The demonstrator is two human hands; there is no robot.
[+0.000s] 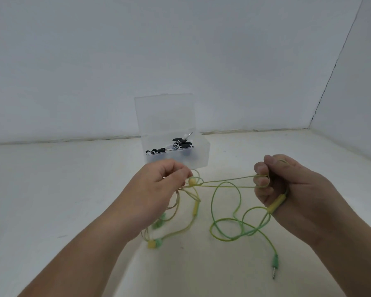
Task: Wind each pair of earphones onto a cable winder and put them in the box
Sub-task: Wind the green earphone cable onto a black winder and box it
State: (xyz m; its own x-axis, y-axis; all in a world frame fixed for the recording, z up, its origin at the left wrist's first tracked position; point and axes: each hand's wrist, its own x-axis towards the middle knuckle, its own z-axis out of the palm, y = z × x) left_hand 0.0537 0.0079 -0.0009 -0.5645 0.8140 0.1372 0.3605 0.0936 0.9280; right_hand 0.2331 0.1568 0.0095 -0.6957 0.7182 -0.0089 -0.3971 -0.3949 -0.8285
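A yellow-green pair of earphones (225,213) hangs in loose loops between my hands above the white table. My left hand (159,189) pinches the cable near a yellow earbud (192,181). My right hand (287,185) grips the cable, which is looped round its fingers, with the yellow in-line remote (276,204) under the palm. The green jack plug (274,264) lies on the table at the lower right. Other yellow and green parts (154,243) dangle below my left hand. The clear plastic box (199,159) stands open behind, with black-and-white wound earphones (178,144) inside.
The box's clear lid (165,114) stands upright against the white back wall. A side wall closes the table (51,189) on the right. White tabletop stretches to the left of the box.
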